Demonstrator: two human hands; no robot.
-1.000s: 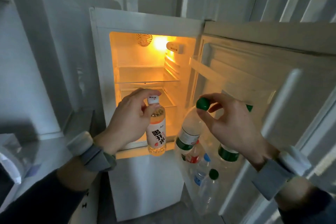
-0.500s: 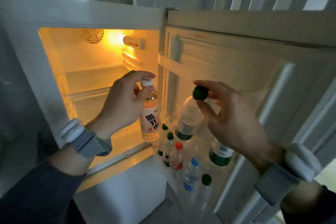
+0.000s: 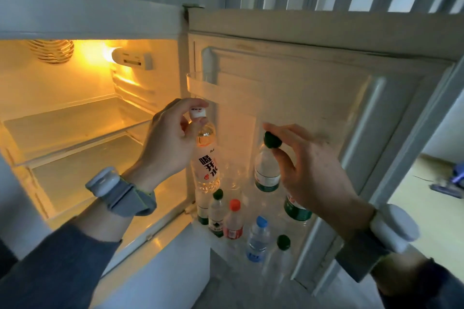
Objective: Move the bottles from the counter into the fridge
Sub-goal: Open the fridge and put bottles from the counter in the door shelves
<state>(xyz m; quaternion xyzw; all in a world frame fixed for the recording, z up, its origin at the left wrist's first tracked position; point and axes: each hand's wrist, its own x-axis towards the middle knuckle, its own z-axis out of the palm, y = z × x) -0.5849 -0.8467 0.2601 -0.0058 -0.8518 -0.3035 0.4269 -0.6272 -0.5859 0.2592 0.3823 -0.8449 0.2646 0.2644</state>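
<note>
Left hand (image 3: 167, 143) pinches the white-capped bottle (image 3: 205, 155) by its cap; right hand (image 3: 311, 170) pinches the green-capped bottle (image 3: 266, 170). Both hang above the door shelf (image 3: 226, 239).

Clear glossy plastic on the white-capped bottle (image 3: 204, 155) and the green-capped bottle (image 3: 266, 169), smooth see-through shelves (image 3: 75, 118) gleaming inside, the fridge door (image 3: 313, 88) liner smooth, slightly scuffed plastic, wristbands (image 3: 130, 199) matt grey cloth.

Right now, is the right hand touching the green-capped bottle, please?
Touching: the head view shows the right hand pinching the green cap of the green-capped bottle.
</note>
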